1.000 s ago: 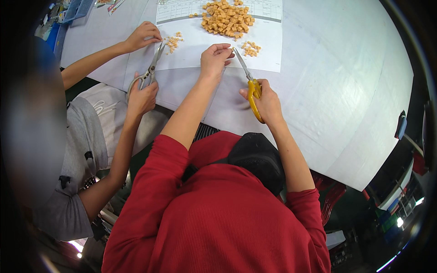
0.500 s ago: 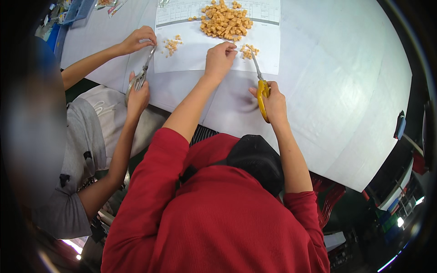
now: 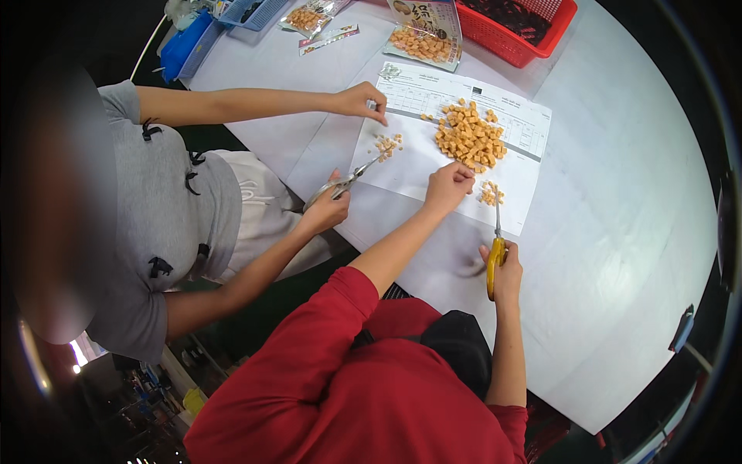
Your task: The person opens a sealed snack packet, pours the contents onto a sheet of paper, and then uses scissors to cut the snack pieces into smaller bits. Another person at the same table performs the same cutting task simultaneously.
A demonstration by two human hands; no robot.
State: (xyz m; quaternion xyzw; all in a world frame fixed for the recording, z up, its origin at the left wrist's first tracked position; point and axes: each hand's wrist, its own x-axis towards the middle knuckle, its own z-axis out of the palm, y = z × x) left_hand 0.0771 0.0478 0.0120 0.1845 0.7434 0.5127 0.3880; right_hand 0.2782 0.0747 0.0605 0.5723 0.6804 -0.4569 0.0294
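My right hand [image 3: 507, 272] grips yellow-handled scissors [image 3: 490, 281], their blades pointing away from me to the small cut bits [image 3: 489, 193] on the paper. At the near edge of a large pile of orange-tan cubes [image 3: 468, 133] is my left hand [image 3: 449, 189]. Its thumb and fingers are pinched together; whatever is between them is too small to make out. Pile and bits lie on a printed white sheet [image 3: 519, 176].
On my left a co-worker holds silver scissors [image 3: 340, 185] by another group of bits [image 3: 388, 145]. Farther back are a clear-fronted snack pouch [image 3: 423, 35], a smaller packet [image 3: 308, 17], a red basket [image 3: 519, 52] and a blue basket [image 3: 251, 14].
The view has shifted, bringing the pouch and red basket in. My left fingers are closer to the pile's near edge. The co-worker's free hand has moved away from the silver scissors' tips.
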